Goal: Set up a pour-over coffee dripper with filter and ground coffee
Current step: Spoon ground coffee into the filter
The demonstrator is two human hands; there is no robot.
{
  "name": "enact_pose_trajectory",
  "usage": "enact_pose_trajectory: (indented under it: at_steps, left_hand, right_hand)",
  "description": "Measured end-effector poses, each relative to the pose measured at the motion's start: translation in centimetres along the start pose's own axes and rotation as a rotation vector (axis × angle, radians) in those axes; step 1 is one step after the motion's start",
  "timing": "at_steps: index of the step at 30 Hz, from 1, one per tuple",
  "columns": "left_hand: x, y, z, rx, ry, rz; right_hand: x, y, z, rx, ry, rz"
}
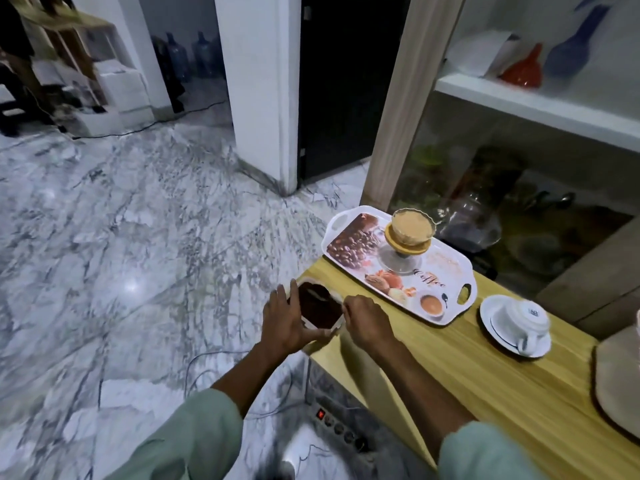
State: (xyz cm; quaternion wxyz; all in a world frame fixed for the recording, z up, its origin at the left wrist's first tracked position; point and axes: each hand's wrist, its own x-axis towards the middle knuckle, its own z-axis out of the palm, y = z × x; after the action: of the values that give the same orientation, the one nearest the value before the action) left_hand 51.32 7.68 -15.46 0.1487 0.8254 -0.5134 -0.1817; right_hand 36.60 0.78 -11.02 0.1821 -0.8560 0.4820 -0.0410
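We cannot make out much of the coffee container [317, 304] itself: both hands cover its near edge, and only a pale rim and the dark ground coffee inside show, with a blurred pale shape — perhaps a spoon — lying on the grounds. It sits at the far left corner of the bench [450, 362], partly over the edge. Our left hand [285, 322] wraps its left side, fingers curled around the wall. Our right hand [369, 322] is closed at the container's right rim; whether it pinches the rim or something thin there, we cannot tell, as the knuckles hide the fingertips.

Beyond the hands, a printed tray [398, 265] with side handles rests on the bench. On it stands the dripper [412, 232] — a glass cone on a yellow collar, set upon a clear glass server [400, 261] — and a brownish paper filter [412, 223] lines the cone. Whether grounds lie in the filter is hard to judge from this angle.

To the right of the tray, well apart from the hands, a white cup [523, 322] lies tipped on its saucer [498, 327]. At the frame's right edge a beige rounded object [616, 382] is cut off and unidentifiable. Behind the bench a glass-fronted cabinet [519, 202] shows only dim reflections. Below the bench's edge, a power strip [341, 427] with a red switch lies on the marble floor [121, 237].
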Motion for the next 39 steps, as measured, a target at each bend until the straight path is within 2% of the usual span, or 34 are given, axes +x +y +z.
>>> enact_pose_trajectory:
  at_steps: [4,7,11,14,26,29,33,39]
  left_hand:
    - [0.3,-0.3,0.2,-0.111,-0.059,0.018]
    - [0.8,-0.3,-0.1,-0.129,-0.090,0.017]
    - [0.9,-0.4,-0.1,-0.136,-0.097,0.016]
    - [0.8,-0.7,0.0,-0.121,-0.085,0.024]
    - [1.1,-1.4,-0.6,-0.023,-0.069,0.070]
    - [1.2,-1.4,-1.4,0.018,-0.080,0.060]
    - [2.5,0.4,-3.4,0.040,-0.083,0.136]
    - [2.8,8.1,-2.6,0.021,-0.095,0.273]
  right_hand:
    - [0.4,0.6,-0.1,-0.155,-0.029,-0.064]
    - [0.6,1.2,-0.3,-0.202,-0.068,-0.023]
    - [1.1,0.8,-0.3,0.095,-0.275,0.131]
    - [1.2,0.5,-0.4,0.241,-0.365,0.178]
    - [1.1,0.4,-0.3,0.333,-0.459,0.243]
    - [1.4,1.0,-1.1,0.302,-0.376,0.237]
    - [1.7,3.8,-3.4,0.370,-0.243,0.277]
    - [0.3,10.4,-7.6,0.255,0.023,0.390]
